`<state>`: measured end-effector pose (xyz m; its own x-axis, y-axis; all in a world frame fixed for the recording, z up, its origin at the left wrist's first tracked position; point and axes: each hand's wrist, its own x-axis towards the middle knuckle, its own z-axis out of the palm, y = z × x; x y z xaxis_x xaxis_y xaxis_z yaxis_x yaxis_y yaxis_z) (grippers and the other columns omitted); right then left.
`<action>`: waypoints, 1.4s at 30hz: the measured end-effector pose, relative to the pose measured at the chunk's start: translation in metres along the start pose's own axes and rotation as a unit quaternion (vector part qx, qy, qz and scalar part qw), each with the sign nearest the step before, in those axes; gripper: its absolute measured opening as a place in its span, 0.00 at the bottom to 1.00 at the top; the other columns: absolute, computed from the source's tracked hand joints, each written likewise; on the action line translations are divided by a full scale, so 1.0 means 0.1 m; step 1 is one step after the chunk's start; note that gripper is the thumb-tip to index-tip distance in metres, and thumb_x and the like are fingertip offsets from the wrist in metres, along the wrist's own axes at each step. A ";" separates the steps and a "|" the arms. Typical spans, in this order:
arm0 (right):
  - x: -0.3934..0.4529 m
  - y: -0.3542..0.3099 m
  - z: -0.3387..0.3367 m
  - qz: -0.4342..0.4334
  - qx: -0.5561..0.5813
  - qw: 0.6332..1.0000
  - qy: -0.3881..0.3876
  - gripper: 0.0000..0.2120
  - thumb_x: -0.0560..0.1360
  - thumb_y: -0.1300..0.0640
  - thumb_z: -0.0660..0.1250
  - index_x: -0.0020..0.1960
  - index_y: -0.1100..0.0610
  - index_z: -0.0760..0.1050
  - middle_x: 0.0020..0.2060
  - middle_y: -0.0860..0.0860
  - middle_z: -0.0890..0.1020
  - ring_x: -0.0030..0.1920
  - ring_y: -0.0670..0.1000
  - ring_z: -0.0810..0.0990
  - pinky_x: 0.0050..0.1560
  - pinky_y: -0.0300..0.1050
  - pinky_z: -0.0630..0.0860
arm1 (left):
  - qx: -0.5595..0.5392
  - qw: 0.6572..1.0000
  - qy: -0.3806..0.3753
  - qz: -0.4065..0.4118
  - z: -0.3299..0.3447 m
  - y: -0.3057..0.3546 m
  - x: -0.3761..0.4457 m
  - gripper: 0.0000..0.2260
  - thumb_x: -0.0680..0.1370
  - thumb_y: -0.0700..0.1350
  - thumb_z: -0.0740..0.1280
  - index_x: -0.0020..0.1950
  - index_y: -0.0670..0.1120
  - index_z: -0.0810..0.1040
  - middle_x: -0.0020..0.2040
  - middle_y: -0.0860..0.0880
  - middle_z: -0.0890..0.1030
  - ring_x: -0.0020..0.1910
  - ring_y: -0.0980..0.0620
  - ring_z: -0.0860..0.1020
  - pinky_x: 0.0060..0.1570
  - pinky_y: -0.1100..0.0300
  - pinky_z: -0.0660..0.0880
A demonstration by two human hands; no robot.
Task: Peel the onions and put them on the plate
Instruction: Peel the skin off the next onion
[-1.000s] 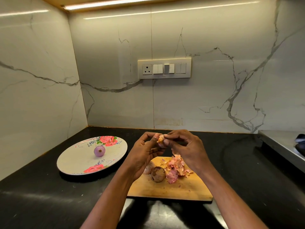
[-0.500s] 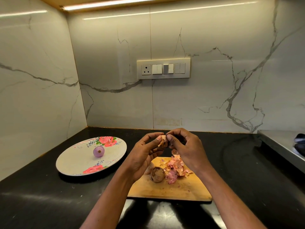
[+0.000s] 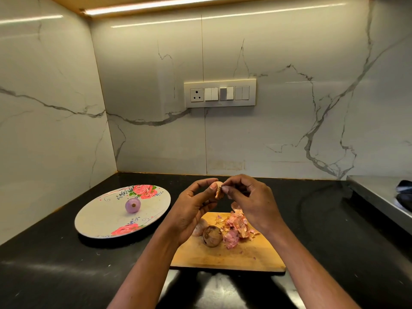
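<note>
From the head camera we see both hands raised above the wooden cutting board (image 3: 227, 256), meeting at a small onion (image 3: 219, 190) with tan skin. Our left hand (image 3: 192, 211) grips that onion between thumb and curled fingers, and our right hand (image 3: 250, 202) pinches its skin at the top with thumb and forefinger. On the board below lie a brown unpeeled onion (image 3: 212, 236), another pale onion (image 3: 200, 227) partly hidden behind the left hand, and a heap of pink peels (image 3: 236, 228) just beside them. To the left, well apart from the board, a floral plate (image 3: 98, 221) sits on the black counter (image 3: 44, 270) with one peeled purple onion (image 3: 132, 205) near its middle. A switch panel (image 3: 220, 93) is set in the marble wall behind.
</note>
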<state>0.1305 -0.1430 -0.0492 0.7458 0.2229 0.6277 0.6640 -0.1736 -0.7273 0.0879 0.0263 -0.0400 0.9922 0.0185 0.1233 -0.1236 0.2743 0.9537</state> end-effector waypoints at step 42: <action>-0.01 -0.01 -0.03 0.031 0.026 0.999 0.031 0.07 0.77 0.54 0.71 0.55 0.50 0.83 0.45 0.45 0.85 0.46 0.43 0.84 0.44 0.37 0.81 | 0.021 0.999 0.021 0.010 -0.03 -0.04 0.03 0.18 0.71 0.48 0.72 0.58 0.43 0.80 0.55 0.43 0.82 0.54 0.46 0.82 0.49 0.59 0.80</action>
<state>0.1292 -0.1460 -0.0480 0.7887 0.1527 0.5956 0.6136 -0.1351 -0.7780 0.0916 0.0284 -0.0444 0.9892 0.0643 0.1319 -0.1434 0.2321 0.9621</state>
